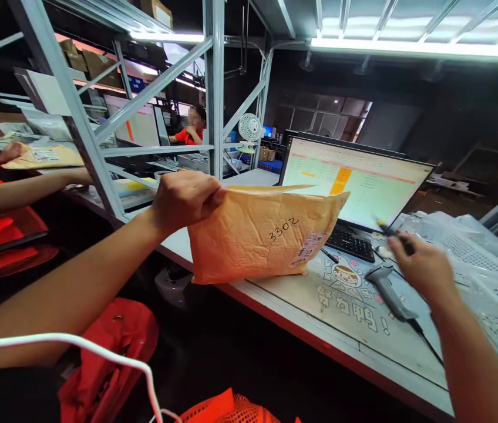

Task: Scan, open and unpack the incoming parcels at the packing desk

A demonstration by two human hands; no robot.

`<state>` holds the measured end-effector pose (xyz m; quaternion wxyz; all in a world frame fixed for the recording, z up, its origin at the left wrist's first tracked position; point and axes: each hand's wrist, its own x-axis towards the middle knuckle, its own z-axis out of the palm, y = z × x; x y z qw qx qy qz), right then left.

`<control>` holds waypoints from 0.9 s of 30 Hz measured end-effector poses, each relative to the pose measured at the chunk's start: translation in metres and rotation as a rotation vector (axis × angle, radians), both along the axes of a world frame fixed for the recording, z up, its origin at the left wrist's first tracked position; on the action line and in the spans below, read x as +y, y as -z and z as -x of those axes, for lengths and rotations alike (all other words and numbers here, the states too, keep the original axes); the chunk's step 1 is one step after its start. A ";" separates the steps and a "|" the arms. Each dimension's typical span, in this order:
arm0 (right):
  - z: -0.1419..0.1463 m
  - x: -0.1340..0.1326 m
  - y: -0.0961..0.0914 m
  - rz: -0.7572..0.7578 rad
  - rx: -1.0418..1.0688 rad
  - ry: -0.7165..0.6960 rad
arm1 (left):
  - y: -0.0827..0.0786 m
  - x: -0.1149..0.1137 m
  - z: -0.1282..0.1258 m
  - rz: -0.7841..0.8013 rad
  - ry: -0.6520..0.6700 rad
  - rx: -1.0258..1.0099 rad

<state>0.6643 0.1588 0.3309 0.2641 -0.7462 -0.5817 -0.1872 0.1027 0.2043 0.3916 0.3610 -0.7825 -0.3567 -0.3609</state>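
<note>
My left hand (191, 197) is closed on the upper left corner of a yellow padded envelope (249, 235). The envelope hangs upright over the desk's front edge, with "3302" handwritten on it and a printed label at its lower right. Along its top, a thin flap stands apart from the body. In my right hand (425, 267) is a slim dark tool with a yellow end (385, 226), blurred, its kind unclear. Just below that hand, a grey barcode scanner (392, 294) lies on the printed desk mat (319, 294).
Behind the envelope stand a monitor (355, 176) and a black keyboard (350, 242). White perforated baskets (495, 294) with plastic bags line the right side. A metal rack post (84, 129) rises at left, beyond which a co-worker's hand (11, 153) touches another envelope. Below is an orange basket (244, 408).
</note>
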 end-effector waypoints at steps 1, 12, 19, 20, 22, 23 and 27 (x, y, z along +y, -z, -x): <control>0.003 -0.010 0.029 0.073 0.006 -0.050 | -0.004 0.002 0.000 0.025 -0.026 0.016; 0.059 -0.030 0.137 0.283 -0.132 -0.190 | -0.030 0.008 -0.063 0.424 -0.129 0.037; 0.197 0.004 -0.016 -0.477 -0.128 -0.817 | -0.029 -0.012 -0.088 0.450 -0.084 -0.093; 0.218 0.015 -0.029 -0.481 -0.161 -0.835 | -0.027 -0.013 -0.088 0.424 -0.067 -0.117; 0.251 0.038 -0.044 -0.451 -0.211 -0.806 | -0.020 -0.011 -0.086 0.376 -0.064 -0.189; 0.263 0.048 -0.045 -0.434 -0.230 -0.792 | -0.017 -0.009 -0.084 0.365 -0.077 -0.237; 0.284 0.064 -0.033 -0.457 -0.316 -0.869 | -0.011 0.001 -0.073 0.395 -0.177 -0.418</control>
